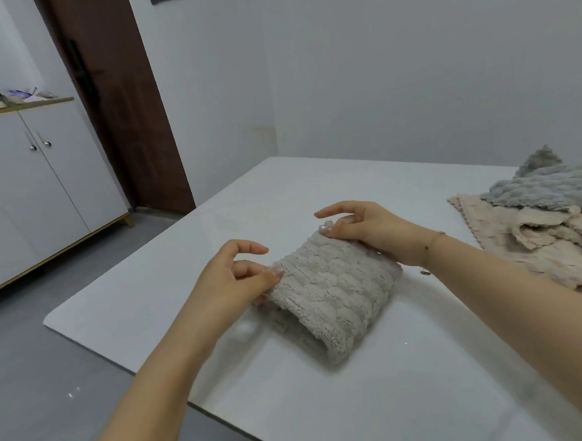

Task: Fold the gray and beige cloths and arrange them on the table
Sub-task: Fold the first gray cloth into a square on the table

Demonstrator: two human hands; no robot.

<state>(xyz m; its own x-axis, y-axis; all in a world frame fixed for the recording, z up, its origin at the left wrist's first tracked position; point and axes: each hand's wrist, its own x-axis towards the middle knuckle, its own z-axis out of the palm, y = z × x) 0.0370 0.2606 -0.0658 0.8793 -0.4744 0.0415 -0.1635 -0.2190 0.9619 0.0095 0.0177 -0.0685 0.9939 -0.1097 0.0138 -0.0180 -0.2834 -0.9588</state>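
The folded cloth (pixel 328 301), a pale grey-beige plush piece, lies on the white table (pixel 386 405) near its middle, already doubled over into a thick oblong. I read its long axis as running from the near fold, toward me, away and slightly left to the far edge, where both hands sit.

My left hand (pixel 233 278) pinches the far left corner between thumb and fingertips; the remaining fingers are curled above it. My right hand (pixel 360 230) holds the far right corner, thumb pressed on top of the pile, index finger lifted clear. The two grips are level with each other across the short far edge, so the bulk of the cloth lies toward me from both.

In my judgement, any further fold would draw that far edge back along the long axis toward the near fold; neither hand is better placed than the other.

To the right, well apart from the folded piece, a heap of unfolded cloths (pixel 543 230), beige below and grey on top, awaits handling.
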